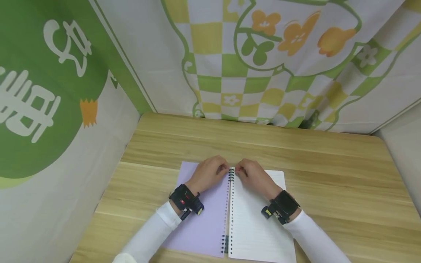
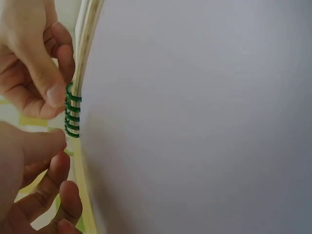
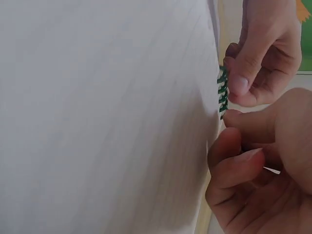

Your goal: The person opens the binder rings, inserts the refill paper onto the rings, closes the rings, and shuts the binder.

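Observation:
An open loose-leaf notebook lies flat, its purple cover (image 1: 204,230) on the left and lined white pages (image 1: 260,233) on the right. Short dark green binding rings (image 2: 72,117) join the holes at the spine's far end; a second ring strip (image 1: 226,244) sits at the near end. My left hand (image 1: 208,174) pinches the far rings from the cover side, thumb and index fingertips against them. From the page side, my right hand (image 1: 258,179) pinches the same rings, its thumb (image 2: 56,96) on their edge. The fingertips partly hide the rings.
The notebook rests on a wood-grain table (image 1: 345,190). A checked, flowered curtain (image 1: 236,84) hangs behind the table's far edge, and a green and white cloth (image 1: 65,128) hangs along the left side. Black camera straps (image 1: 285,206) circle both wrists.

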A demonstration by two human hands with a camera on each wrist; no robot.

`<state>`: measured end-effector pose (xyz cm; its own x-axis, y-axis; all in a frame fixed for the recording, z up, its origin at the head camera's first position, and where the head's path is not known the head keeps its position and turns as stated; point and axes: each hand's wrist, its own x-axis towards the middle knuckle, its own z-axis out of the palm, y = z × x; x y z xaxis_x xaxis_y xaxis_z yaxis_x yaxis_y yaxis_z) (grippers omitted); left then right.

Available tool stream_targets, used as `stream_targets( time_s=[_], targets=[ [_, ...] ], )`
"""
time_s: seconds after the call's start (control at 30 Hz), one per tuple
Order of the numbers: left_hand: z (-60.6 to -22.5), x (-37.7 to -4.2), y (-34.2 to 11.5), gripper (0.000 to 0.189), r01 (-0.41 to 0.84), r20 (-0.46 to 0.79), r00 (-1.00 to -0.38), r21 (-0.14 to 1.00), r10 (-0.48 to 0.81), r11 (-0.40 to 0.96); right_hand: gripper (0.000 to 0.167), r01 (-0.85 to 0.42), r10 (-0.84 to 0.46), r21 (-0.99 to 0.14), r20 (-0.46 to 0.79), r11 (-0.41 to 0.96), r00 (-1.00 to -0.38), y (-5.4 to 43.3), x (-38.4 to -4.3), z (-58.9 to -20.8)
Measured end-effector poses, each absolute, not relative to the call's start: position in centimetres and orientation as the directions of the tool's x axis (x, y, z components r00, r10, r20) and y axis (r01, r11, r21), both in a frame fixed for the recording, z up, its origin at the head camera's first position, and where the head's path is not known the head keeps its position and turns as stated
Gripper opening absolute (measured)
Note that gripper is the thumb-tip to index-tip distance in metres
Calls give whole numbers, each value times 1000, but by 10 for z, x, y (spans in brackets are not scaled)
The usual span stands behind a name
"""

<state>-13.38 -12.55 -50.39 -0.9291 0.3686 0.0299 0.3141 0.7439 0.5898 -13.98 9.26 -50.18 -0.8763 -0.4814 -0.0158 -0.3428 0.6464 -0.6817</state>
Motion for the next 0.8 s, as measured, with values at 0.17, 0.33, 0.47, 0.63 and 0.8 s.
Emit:
stream_targets(
  time_s=[0.17, 0.33, 0.47, 0.63, 0.8],
  targets=[
    [-502, -121, -127, 4, 341, 16, -913, 576, 407, 743, 6, -362, -517, -679, -29, 638, -856, 96, -126, -499],
    [-502, -116, -126, 4, 364, 17, -903, 562, 429, 743, 9, -397, -537, -684, 8, 613, -843, 94, -121, -500],
    [-504, -114, -126, 4, 368, 23, -903, 559, 430, 743, 10, -409, -541, -680, 21, 608, -841, 92, -120, -501],
    [-506, -114, -125, 3, 370, 31, -905, 553, 425, 747, 11, -422, -547, -669, 27, 612, -837, 91, -120, -503],
    [-505, -111, -126, 6, 365, 31, -908, 554, 419, 748, 8, -392, -525, -678, 10, 622, -851, 93, -119, -505]
  ],
)
